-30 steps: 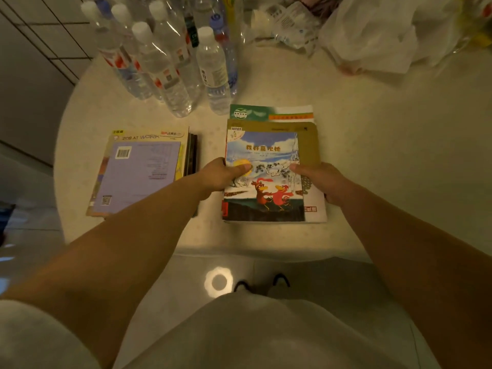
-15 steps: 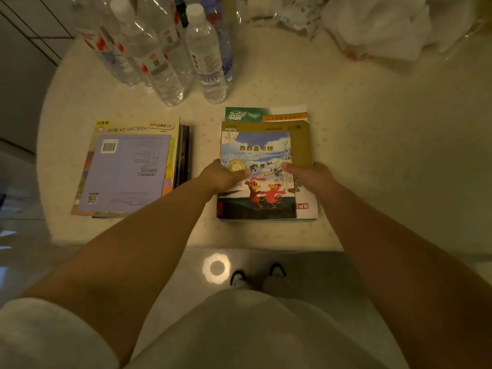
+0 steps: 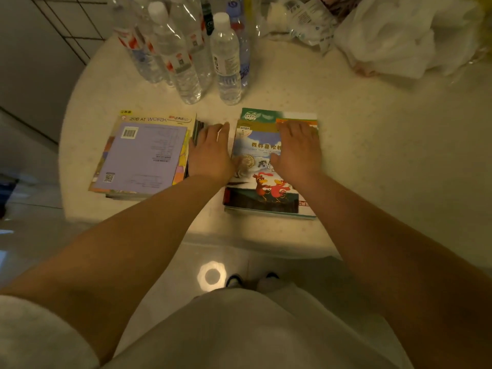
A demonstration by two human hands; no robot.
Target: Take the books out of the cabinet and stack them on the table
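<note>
So there are two piles of books on the bench at this point. The left pile has a purple back cover on top with a barcode and a "ZOB AT WORK" book peeking out under it. The right pile is topped by a picture book with two red birds, with a green-and-orange cover sticking out at the far end.

The right hand lies flat on the right pile, fingers spread and pressing down, not gripping anything. The left hand sits in the gap between the two piles, fingers straight and loose, its edge against the right pile's side. Looks to me like squaring up the stack rather than carrying anything.

Progress-wise, I'd say a good chunk is done since both piles are several books deep. The cabinet isn't in view, so no idea how many are left in there. Merging the two piles into one might still be on the list.

The bench is round, pale and speckled, with a bunch of water bottles at the far side and a white plastic bag to the right. Dim warm light, glossy tiled floor below.
</note>
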